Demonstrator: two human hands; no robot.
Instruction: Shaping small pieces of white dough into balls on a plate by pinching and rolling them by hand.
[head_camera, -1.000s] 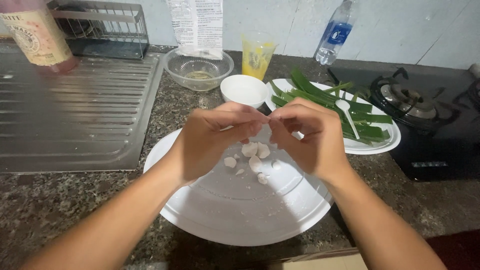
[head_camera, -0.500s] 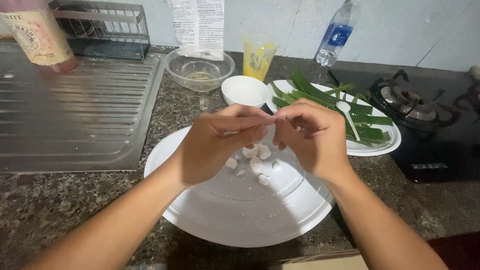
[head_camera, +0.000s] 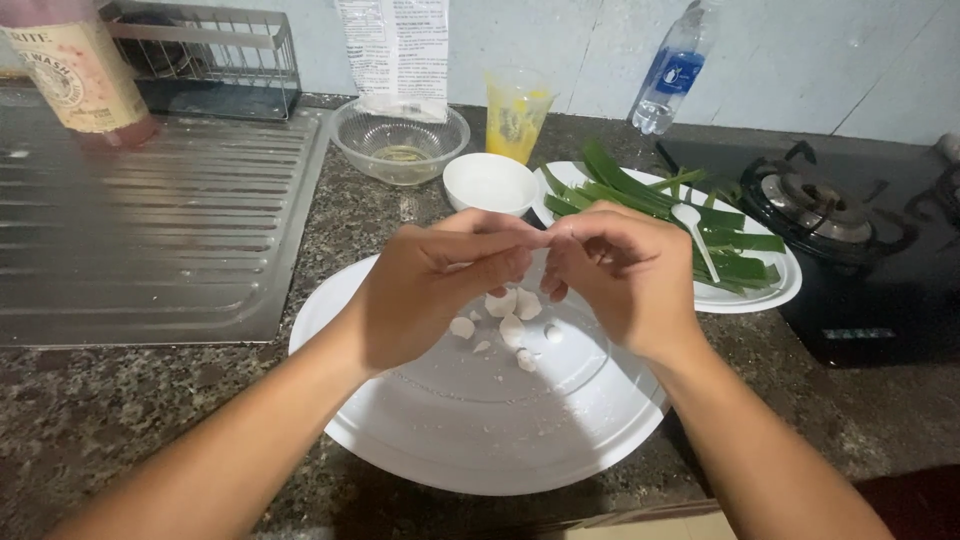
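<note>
Left hand (head_camera: 430, 290) and right hand (head_camera: 620, 275) meeting fingertip to fingertip above the round white plastic plate (head_camera: 400, 440), fingers pinched together on something too small to tell. Small white dough pieces (head_camera: 505, 320) lying on the plate just beneath the hands. Far right: white oval plate of green pandan leaves (head_camera: 760, 290) with a white spoon (head_camera: 692, 228). Far of the hands: small white bowl (head_camera: 488, 183), clear glass bowl (head_camera: 400, 140), yellow cup (head_camera: 517, 112). Far left: ridged steel draining board (head_camera: 140, 240).

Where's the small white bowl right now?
In the head view the small round white bowl sits on the speckled stone counter just beyond the hands, between the clear glass bowl and the white plate of green leaves.
</note>
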